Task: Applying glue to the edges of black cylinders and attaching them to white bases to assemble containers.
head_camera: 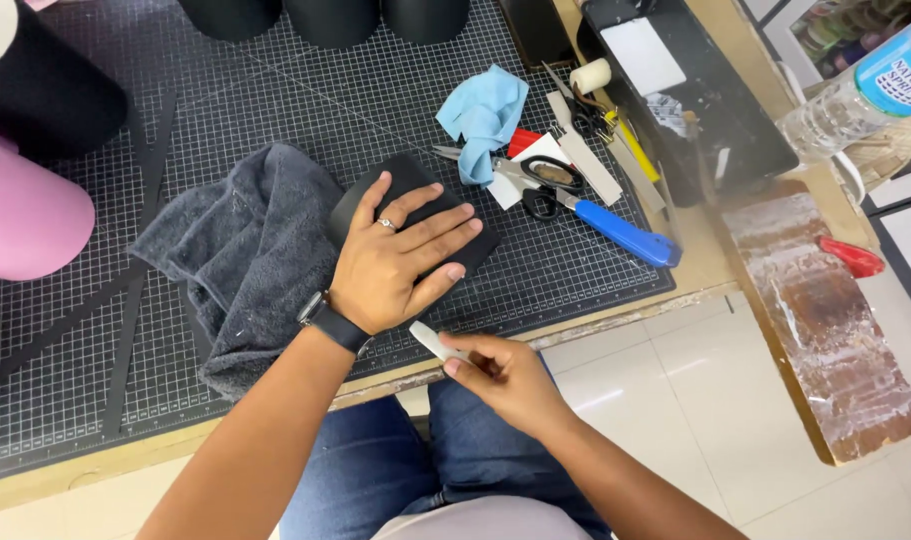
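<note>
Left hand (390, 265) is down flat, palm pressing on a black piece of material (410, 200) that lies on the gridded cutting mat (275, 90). Those fingers (440, 232) are spread and released, not gripping, just pinning the piece in place; there's a ring on one and a dark watch (330, 322) at the wrist. The black piece sits near the front edge of the surface, its left side touching a crumpled grey towel (245, 250).

Right hand (505, 375) is off the surface, hovering just in front of its edge above the person's lap, fingers pinched around a small white stick-like object (433, 342) whose tip points up toward the left hand. What it is exactly, I can't tell.

Just right of the black piece: a light blue cloth (485, 115), scissors with black handles (540, 185), and a blue-handled cutter (615, 230), all on the mat. Beyond them, a black tray (745, 120) holds tools. A pink roll (25, 215) lies at the far left, and a plastic water bottle (855, 95) is at the right.
</note>
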